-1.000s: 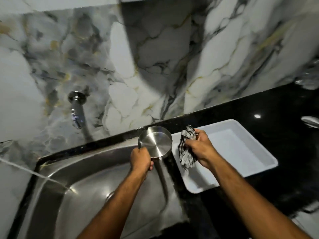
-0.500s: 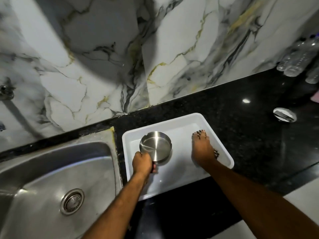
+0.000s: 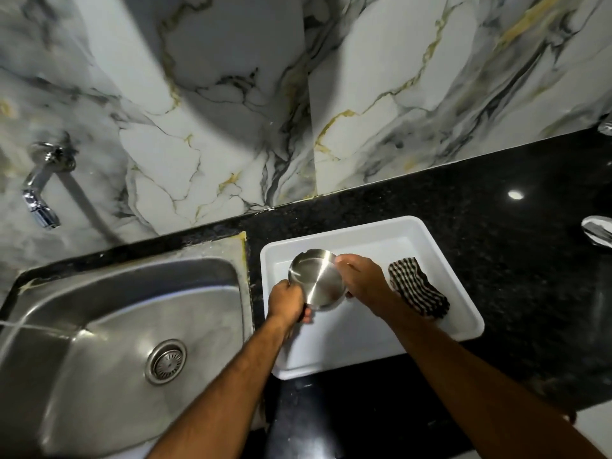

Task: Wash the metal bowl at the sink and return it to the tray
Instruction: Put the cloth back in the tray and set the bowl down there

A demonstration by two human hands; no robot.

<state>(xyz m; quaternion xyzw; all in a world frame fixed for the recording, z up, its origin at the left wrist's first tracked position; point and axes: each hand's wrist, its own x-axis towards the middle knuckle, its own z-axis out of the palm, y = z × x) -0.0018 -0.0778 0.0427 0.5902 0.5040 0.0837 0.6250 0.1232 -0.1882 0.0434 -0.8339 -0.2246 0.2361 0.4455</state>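
The small round metal bowl (image 3: 317, 278) is tilted over the left part of the white tray (image 3: 371, 351), its shiny underside facing me. My left hand (image 3: 287, 301) grips its lower left rim. My right hand (image 3: 361, 279) holds its right rim. Whether the bowl touches the tray floor is unclear. A black-and-white checked cloth (image 3: 418, 287) lies in the tray's right part, just right of my right wrist, with no hand on it. The steel sink (image 3: 109, 329) lies to the left of the tray.
A chrome tap (image 3: 41, 183) sticks out of the marble wall above the sink's far left. The sink drain (image 3: 166, 361) sits mid-basin. The tray rests on a black granite counter (image 3: 516, 246). A shiny metal object (image 3: 597, 229) lies at the counter's far right edge.
The bowl went from over the sink edge to the tray. My right hand put the checked cloth down in the tray, then moved left onto the bowl's rim.
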